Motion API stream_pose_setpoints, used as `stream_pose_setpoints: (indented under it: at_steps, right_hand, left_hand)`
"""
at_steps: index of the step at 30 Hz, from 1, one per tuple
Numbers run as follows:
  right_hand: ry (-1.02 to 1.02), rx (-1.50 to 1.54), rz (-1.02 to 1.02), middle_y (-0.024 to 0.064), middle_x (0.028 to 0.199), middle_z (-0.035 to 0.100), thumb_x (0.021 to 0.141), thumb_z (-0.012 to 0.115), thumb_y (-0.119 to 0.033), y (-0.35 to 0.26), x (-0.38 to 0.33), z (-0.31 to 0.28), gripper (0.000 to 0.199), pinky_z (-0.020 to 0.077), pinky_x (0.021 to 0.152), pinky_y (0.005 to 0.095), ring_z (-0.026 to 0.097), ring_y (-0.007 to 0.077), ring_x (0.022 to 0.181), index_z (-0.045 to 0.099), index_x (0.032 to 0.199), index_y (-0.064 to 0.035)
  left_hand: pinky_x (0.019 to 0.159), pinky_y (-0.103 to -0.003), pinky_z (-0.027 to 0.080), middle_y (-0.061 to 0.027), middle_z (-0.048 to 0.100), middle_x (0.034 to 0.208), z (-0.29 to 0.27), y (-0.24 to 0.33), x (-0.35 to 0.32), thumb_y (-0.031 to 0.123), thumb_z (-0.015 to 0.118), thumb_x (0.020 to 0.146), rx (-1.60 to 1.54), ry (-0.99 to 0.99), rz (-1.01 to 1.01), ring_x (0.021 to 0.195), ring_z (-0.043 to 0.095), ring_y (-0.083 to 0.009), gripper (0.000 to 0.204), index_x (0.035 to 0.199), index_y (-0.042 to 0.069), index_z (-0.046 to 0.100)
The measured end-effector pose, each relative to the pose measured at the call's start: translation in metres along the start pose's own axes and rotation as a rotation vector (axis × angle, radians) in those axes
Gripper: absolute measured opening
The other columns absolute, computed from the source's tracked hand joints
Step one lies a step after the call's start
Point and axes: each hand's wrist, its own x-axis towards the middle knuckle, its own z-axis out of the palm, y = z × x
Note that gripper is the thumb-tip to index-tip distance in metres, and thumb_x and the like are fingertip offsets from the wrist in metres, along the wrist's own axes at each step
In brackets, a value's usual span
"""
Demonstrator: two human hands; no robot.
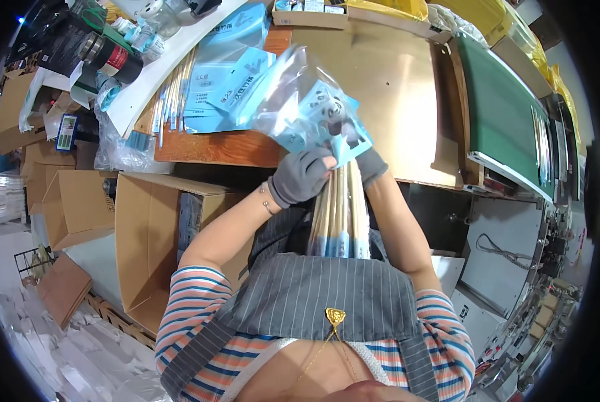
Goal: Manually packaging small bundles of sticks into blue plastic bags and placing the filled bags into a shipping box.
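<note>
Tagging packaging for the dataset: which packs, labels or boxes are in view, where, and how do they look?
Clear plastic bag: held by left hand and right hand, blue printed panel, over wrapped chopstick bundle.
Blue flat packs: stacked on wooden bench, rectangular.
Open cardboard box: below bench, brown.
Handheld device: far left, blue-edged, small screen.

Wooden workbench [219, 149]; cardboard boxes [149, 234], green conveyor belt [504, 114]

Both forearms rise from the striped sleeves, elbows bent, wrists meeting at chest height. The left hand [303, 175], in a grey glove, curls into a tight fist. The right hand [370, 166], gloved too, sits just beside it, mostly hidden.
</note>
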Motion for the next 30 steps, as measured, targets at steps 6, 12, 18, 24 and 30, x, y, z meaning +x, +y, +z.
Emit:
stream_pose_setpoints:
  at_steps: [6, 12, 18, 24, 30]
  right_hand:
    - [0.035, 0.387, 0.262, 0.0131, 0.12, 0.06, 0.095, 0.051, -0.037, -0.016, -0.105, 0.045, 0.048, 0.0525, 0.092, 0.0369, 0.063, 0.0222, 0.104, 0.047, 0.132, -0.0063]
    - [0.217, -1.326, 0.38, 0.0142, 0.097, 0.066, 0.081, 0.072, -0.024, -0.058, -0.18, 0.047, 0.048, 0.0495, 0.07, 0.0308, 0.065, 0.0199, 0.083, 0.058, 0.123, -0.0065]
    - [0.396, -1.178, -0.831, 0.0062, 0.064, 0.054, 0.08, 0.065, -0.01, -0.14, -0.113, 0.061, 0.015, 0.0419, 0.054, 0.0242, 0.052, 0.0124, 0.056, 0.055, 0.088, -0.0037]
    - [0.307, -1.36, -0.41, -0.0008, 0.06, 0.052, 0.086, 0.053, -0.006, -0.25, -0.108, 0.123, 0.009, 0.0388, 0.044, 0.023, 0.05, 0.0067, 0.046, 0.057, 0.093, -0.0017]
    - [0.134, -1.361, -0.253, -0.0002, 0.077, 0.061, 0.09, 0.049, -0.002, -0.253, -0.088, 0.087, 0.015, 0.0471, 0.052, 0.0185, 0.056, 0.0047, 0.06, 0.063, 0.096, -0.0027]
  left_hand:
    - [0.058, -0.036, 0.053, -0.0131, 0.063, 0.091, -0.01, 0.032, -0.031, 0.009, 0.062, 0.084, -0.132, 0.076, -0.055, 0.073, 0.063, -0.0305, 0.018, 0.101, 0.005, 0.056]
    - [0.054, -0.039, 0.05, -0.0125, 0.06, 0.083, -0.027, 0.081, -0.039, 0.009, 0.062, 0.084, -0.222, -0.125, -0.323, 0.068, 0.062, -0.0322, 0.012, 0.095, 0.006, 0.057]
    - [0.067, -0.028, 0.048, -0.0087, 0.06, 0.078, -0.062, 0.059, 0.117, 0.004, 0.059, 0.085, -0.186, 0.026, -0.303, 0.074, 0.06, -0.0165, 0.009, 0.094, 0.001, 0.058]
    - [0.063, -0.027, 0.047, -0.0083, 0.064, 0.073, -0.123, 0.04, 0.196, 0.009, 0.059, 0.084, 0.089, -0.306, -0.137, 0.067, 0.06, -0.0117, 0.014, 0.095, 0.0, 0.06]
    - [0.052, -0.026, 0.046, -0.0093, 0.061, 0.065, -0.114, 0.04, 0.177, 0.008, 0.057, 0.08, -0.195, -0.614, -0.435, 0.05, 0.056, -0.012, 0.013, 0.087, -0.002, 0.059]
